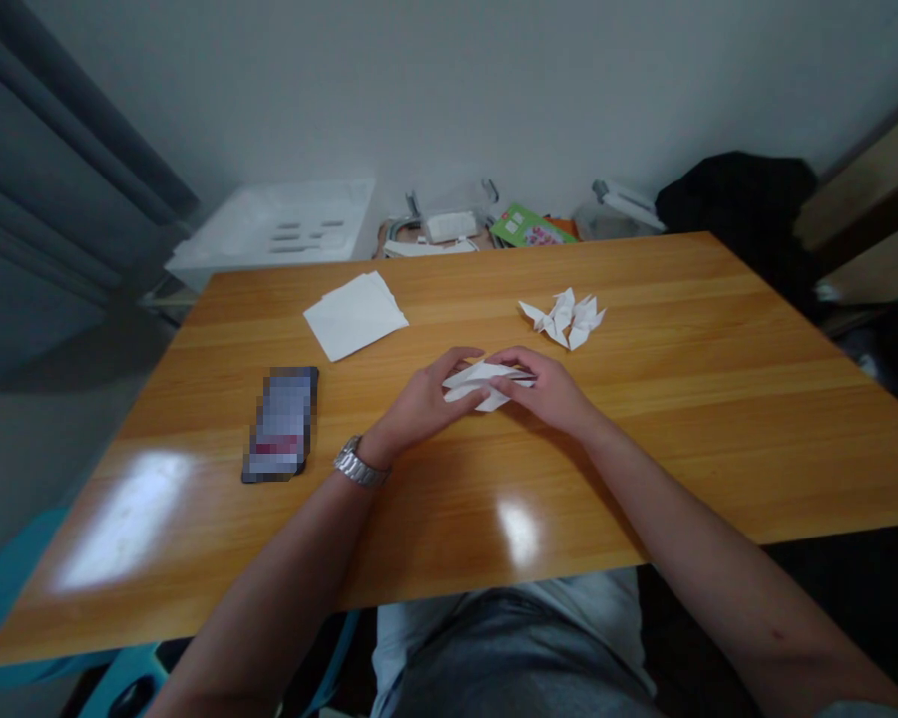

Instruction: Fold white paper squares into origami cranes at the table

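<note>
Between both hands, low over the middle of the table, is a folded piece of white paper (485, 377) with several layers and pointed edges. My left hand (426, 397) grips its left side, thumb along the near edge and fingers behind. The right side is pinched by my right hand (545, 387), with the thumb on top and the fingers curled around the far edge. Beyond my right hand lie folded white paper figures (565, 317) with pointed wings, bunched together. Farther off on the left rests a small stack of white paper sheets (355, 315).
A phone (281, 424) with a blurred screen lies left on the wooden table (688, 399). Behind the far edge are a white plastic tray (269, 224), a green booklet (530, 227) and clear containers (621, 214). A blue chair (26, 558) stands at the left.
</note>
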A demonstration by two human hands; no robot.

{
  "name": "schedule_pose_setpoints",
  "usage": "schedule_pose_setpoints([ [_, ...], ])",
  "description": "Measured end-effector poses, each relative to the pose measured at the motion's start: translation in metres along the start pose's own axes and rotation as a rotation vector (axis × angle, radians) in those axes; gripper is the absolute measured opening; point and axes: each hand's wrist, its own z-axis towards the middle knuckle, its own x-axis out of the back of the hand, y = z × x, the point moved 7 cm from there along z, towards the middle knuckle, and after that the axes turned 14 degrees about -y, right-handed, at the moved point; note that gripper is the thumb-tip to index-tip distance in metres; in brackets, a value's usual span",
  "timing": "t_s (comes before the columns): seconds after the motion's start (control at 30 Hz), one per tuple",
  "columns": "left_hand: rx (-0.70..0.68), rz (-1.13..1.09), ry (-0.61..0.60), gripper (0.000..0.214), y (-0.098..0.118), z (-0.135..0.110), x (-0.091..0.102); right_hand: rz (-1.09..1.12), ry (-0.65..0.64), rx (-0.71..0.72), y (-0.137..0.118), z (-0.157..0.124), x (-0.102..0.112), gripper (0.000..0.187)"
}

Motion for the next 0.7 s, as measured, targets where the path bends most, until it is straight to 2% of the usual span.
schedule_pose_setpoints([
  [0.13,0.005,0.078,0.086,0.028,-0.002,0.000,0.004,0.013,-0.015,-0.001,0.001,0.001,-0.001,0.032],
  [0.23,-0.003,0.146,0.140,0.022,-0.005,0.001,0.005,0.028,-0.001,-0.030,0.005,0.002,-0.003,0.023],
  [0.4,-0.059,0.273,0.241,0.017,-0.001,0.002,0.008,0.001,0.021,-0.091,0.011,0.004,-0.006,0.022],
  [0.5,-0.006,0.192,0.211,0.028,-0.002,0.003,0.008,-0.020,0.025,-0.091,0.010,0.004,-0.007,0.022],
  [0.6,0.015,0.045,0.172,0.053,-0.003,0.004,0.009,-0.005,0.052,-0.087,0.010,0.003,-0.004,0.023],
  [0.7,-0.032,0.024,0.257,0.063,-0.001,0.000,0.015,0.112,0.131,-0.077,0.013,0.003,0.002,0.023],
])
